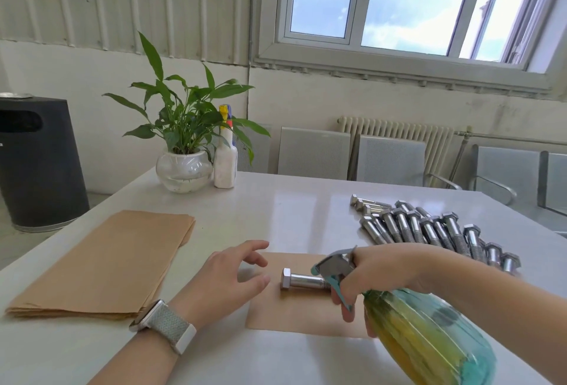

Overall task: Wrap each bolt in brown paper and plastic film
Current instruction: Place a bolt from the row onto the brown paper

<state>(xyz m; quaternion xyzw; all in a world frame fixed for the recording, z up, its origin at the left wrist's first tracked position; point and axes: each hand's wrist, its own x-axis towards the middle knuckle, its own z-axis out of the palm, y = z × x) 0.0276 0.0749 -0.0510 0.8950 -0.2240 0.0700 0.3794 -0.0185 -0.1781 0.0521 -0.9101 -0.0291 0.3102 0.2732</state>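
Silver hex bolt [302,281] flat on a brown paper sheet [294,311].

Industrial office or break room: corrugated metal wall [122,1], radiator [395,136] and metal chairs [389,157] behind the white table [276,200].

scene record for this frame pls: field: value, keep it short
right hand: grips the spray bottle, nozzle aimed at the bolt
left hand: open, hovering left of the bolt, holding nothing
bolt: lying on its side on the single brown paper sheet, head to the left
paper stack: on the table, left
loose bolts: pile, right rear
plastic film: not visible
table: white, also bears a potted plant and a white bottle
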